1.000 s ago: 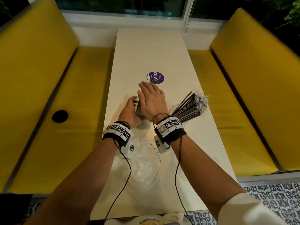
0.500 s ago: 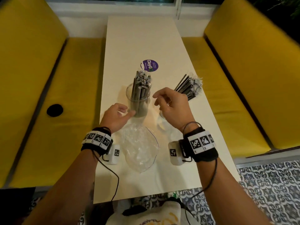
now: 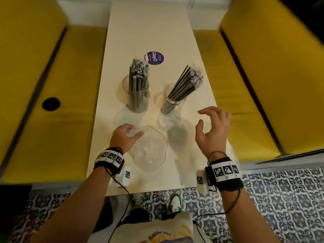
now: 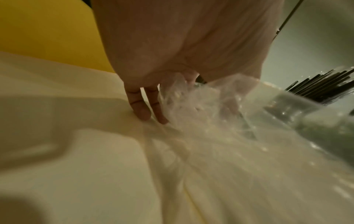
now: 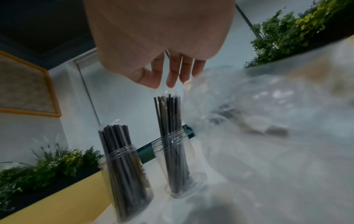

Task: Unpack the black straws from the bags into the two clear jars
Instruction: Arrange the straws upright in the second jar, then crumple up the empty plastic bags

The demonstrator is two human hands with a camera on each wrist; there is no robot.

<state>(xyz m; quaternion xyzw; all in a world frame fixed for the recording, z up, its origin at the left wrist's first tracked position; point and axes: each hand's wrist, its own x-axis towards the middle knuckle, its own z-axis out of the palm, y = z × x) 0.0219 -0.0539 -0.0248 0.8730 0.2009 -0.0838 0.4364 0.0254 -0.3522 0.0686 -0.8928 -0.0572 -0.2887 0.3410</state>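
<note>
Two clear jars stand mid-table in the head view. The left jar (image 3: 136, 98) holds upright black straws (image 3: 138, 76). The right jar (image 3: 172, 100) holds black straws (image 3: 186, 81) that lean to the right. Both jars (image 5: 124, 174) (image 5: 178, 166) also show in the right wrist view. An empty clear bag (image 3: 149, 151) lies near me. My left hand (image 3: 133, 133) pinches its far left corner, and two fingers (image 4: 141, 106) touch the table beside the bag (image 4: 191, 106). My right hand (image 3: 203, 118) (image 5: 168, 80) hovers near the right jar, fingers spread, holding nothing.
A purple round sticker (image 3: 155, 57) lies beyond the jars on the cream table (image 3: 149, 28). Yellow benches (image 3: 52, 120) (image 3: 254, 102) flank the table. A second crumpled clear bag (image 5: 258, 113) lies by the table's right edge. A black disc (image 3: 51, 104) sits on the left bench.
Both hands have left the left jar and drawn back toward me. The left hand has dropped onto the empty bag. The right hand has swung out to the right and spread its fingers.
</note>
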